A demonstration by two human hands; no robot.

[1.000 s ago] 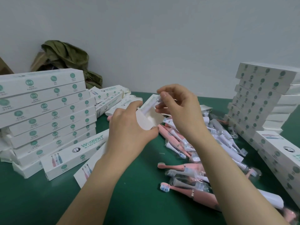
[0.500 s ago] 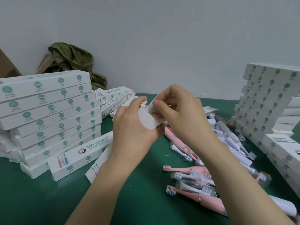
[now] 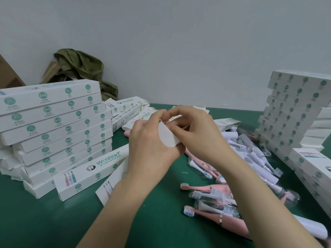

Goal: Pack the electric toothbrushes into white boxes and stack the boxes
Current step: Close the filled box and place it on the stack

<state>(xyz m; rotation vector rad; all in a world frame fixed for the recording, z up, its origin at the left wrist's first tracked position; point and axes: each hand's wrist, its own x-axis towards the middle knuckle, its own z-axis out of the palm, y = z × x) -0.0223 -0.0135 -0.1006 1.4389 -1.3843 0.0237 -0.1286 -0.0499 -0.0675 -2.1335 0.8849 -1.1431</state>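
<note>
Gripping a slim white cardboard box (image 3: 169, 139) at frame centre in the left hand (image 3: 152, 142), pinching its upper end with the right hand (image 3: 197, 133). Seemingly getting well along, given the tall left stack (image 3: 57, 122) and right stack (image 3: 293, 119) of matching boxes, yet facing many loose pink and white electric toothbrushes (image 3: 211, 216) lower right.

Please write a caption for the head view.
Left hand and right hand hold a white box by its open end, near loose toothbrushes.

Open worktop (image 3: 44, 221) lane left of toothbrush pile (image 3: 215, 192); box stack (image 3: 53, 126) walls far left, second stack (image 3: 290, 119) crowds pile's right.
</note>
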